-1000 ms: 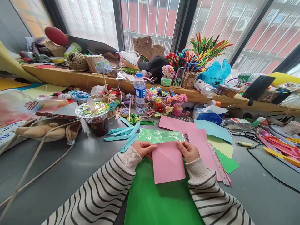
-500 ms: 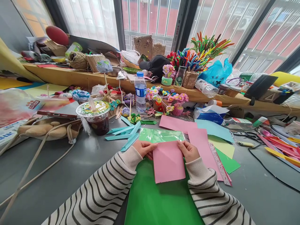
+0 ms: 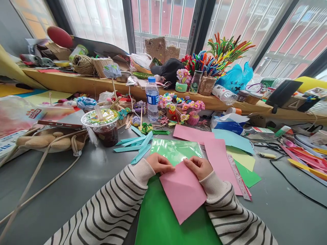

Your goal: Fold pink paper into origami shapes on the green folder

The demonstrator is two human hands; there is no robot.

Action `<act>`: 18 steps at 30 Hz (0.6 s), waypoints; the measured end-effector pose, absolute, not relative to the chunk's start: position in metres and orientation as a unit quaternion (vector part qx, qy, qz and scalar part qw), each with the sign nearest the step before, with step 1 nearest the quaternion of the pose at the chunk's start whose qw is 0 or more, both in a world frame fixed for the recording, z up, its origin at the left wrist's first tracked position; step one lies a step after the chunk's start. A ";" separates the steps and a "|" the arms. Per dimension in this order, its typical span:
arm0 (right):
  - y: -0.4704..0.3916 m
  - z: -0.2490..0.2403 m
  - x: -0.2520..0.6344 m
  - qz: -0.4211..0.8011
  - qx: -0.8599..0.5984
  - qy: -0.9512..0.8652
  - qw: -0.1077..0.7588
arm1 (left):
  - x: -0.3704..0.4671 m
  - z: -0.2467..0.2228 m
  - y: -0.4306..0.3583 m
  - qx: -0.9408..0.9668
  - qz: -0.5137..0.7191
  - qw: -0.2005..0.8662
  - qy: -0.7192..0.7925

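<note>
A square of pink paper (image 3: 183, 194) is held between my two hands, tilted so that one corner points down toward me. My left hand (image 3: 161, 164) pinches it near its upper left corner. On the upper edge, the thumb and fingers of my right hand (image 3: 199, 167) grip it, fingers partly behind the sheet. Beneath both hands lies a green board or folder (image 3: 153, 217), with a clear plastic sleeve (image 3: 176, 149) over its far end. Folded light-blue paper strips (image 3: 138, 144) lie to the left of the sleeve.
Right of my hands are a pink sheet (image 3: 217, 160), a patterned ruler (image 3: 238, 175) and green paper (image 3: 247, 175). A lidded drink cup (image 3: 102, 127) stands at left, near a water bottle (image 3: 152, 98). Crafted flowers (image 3: 178, 107) crowd the back. A black cable (image 3: 291, 183) runs along the right.
The pink paper has been turned from squarely upright to a diagonal and lowered toward me. My right hand has moved slightly left and down, closer to my left hand.
</note>
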State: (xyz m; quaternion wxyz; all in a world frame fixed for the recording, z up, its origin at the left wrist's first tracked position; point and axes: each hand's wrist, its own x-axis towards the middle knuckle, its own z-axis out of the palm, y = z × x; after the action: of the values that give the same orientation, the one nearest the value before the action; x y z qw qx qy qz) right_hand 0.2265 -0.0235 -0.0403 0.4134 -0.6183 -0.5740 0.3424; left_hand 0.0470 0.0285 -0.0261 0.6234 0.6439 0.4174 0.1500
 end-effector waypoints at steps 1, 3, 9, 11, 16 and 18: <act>-0.024 -0.040 0.227 0.340 -0.621 -0.576 0.408 | 0.047 -0.027 0.028 0.642 0.145 0.628 0.414; -0.024 -0.041 0.227 0.337 -0.625 -0.580 0.400 | 0.048 -0.029 0.027 0.643 0.137 0.633 0.410; -0.025 -0.039 0.224 0.328 -0.630 -0.586 0.390 | 0.047 -0.029 0.027 0.657 0.129 0.628 0.396; -0.025 -0.037 0.223 0.336 -0.627 -0.584 0.390 | 0.047 -0.028 0.026 0.661 0.127 0.628 0.391; -0.024 -0.031 0.231 0.438 -0.592 -0.548 0.397 | 0.044 -0.027 0.026 0.663 0.145 0.624 0.387; -0.024 -0.029 0.236 0.487 -0.579 -0.531 0.382 | 0.044 -0.027 0.025 0.662 0.154 0.623 0.387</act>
State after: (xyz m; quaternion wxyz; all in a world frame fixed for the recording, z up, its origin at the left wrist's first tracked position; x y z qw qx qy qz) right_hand 0.2357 -0.0240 -0.0290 0.3818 -0.5793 -0.5307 0.4867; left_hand 0.0440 0.0254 -0.0270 0.6228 0.6621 0.3871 0.1544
